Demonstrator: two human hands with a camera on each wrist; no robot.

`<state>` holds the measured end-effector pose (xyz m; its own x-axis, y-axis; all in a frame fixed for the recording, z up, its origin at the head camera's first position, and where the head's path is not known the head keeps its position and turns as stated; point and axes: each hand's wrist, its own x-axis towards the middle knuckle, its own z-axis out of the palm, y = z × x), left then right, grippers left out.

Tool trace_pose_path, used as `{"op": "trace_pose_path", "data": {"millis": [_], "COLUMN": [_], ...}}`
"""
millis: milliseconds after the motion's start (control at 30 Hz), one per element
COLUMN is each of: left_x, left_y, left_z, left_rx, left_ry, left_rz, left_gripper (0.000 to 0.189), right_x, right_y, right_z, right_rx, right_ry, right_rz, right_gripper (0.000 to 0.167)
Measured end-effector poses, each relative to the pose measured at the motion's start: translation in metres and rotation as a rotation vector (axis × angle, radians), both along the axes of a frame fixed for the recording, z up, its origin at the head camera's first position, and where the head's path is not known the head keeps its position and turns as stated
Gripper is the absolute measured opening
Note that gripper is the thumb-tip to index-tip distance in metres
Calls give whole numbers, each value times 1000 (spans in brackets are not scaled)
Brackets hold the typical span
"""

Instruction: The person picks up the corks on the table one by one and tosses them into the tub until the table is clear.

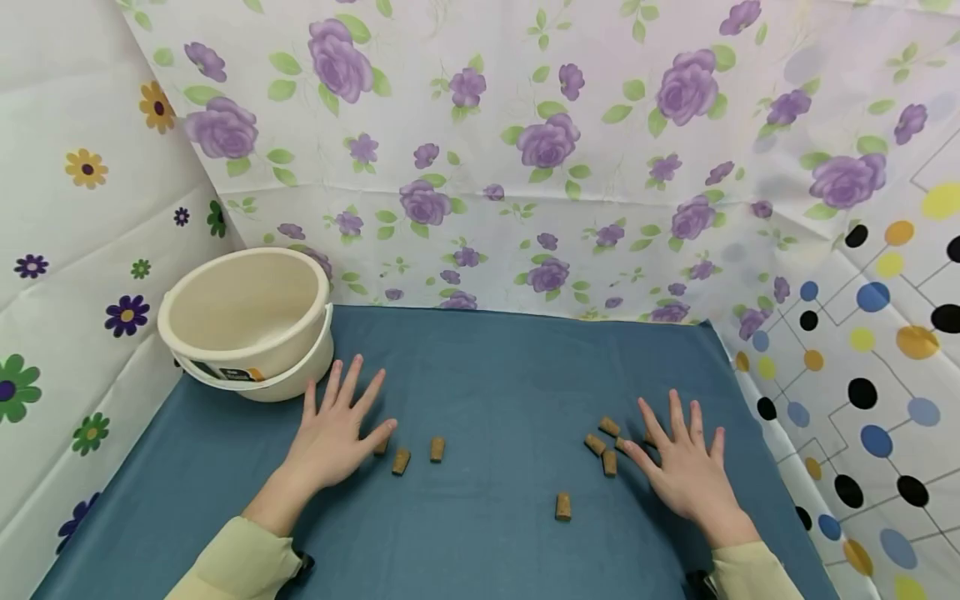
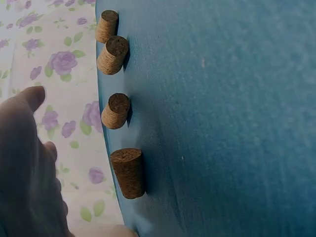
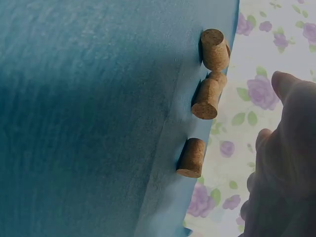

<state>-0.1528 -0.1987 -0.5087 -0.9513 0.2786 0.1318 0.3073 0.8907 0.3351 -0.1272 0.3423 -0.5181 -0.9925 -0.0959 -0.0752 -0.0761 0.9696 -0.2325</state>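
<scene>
My left hand (image 1: 330, 442) is spread with straight fingers over the left part of the blue cloth. Its thumb partly covers one cork, and a second cork (image 1: 401, 462) and third cork (image 1: 437, 450) lie just to its right. On the other side, my right hand (image 1: 688, 475) also has its fingers spread, holding nothing. Several corks lie in a loose group by its thumb, among them a cork (image 1: 610, 463) in front; one is partly hidden by the hand. A lone cork (image 1: 563, 507) sits nearer to me. In the right wrist view, a cork (image 3: 191, 158) lies apart from others.
Beyond my left hand, a cream bucket (image 1: 251, 385) with its handle lowered stands at the cloth's back left corner. The blue cloth (image 1: 487, 383) covers the tabletop. A flowered curtain (image 1: 495, 242) hangs behind, with patterned sheets at both sides.
</scene>
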Motion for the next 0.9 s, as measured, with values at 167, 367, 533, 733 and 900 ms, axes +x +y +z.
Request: {"op": "trace_pose_path", "data": {"millis": [167,367,533,733,900], "left_x": [3,9,18,28,34], "left_y": [-1,-9,-17,-30,-41], "left_z": [6,17,25,40,56], "left_rx": [36,100,149,210,252], "left_ry": [18,122,190,265,338], "left_rz": [5,0,10,43,60], "left_gripper": [79,64,53,42,35], "right_x": [-1,1,2,3,5], "right_y": [1,1,2,2,2], "right_z": [1,10,17,19,23], "right_rx": [-11,-51,-52,-68,-86], "right_ry": [-3,21,70,112,150], "right_rz": [8,24,34,4,-30], "right_gripper": [87,80,75,77,75]}}
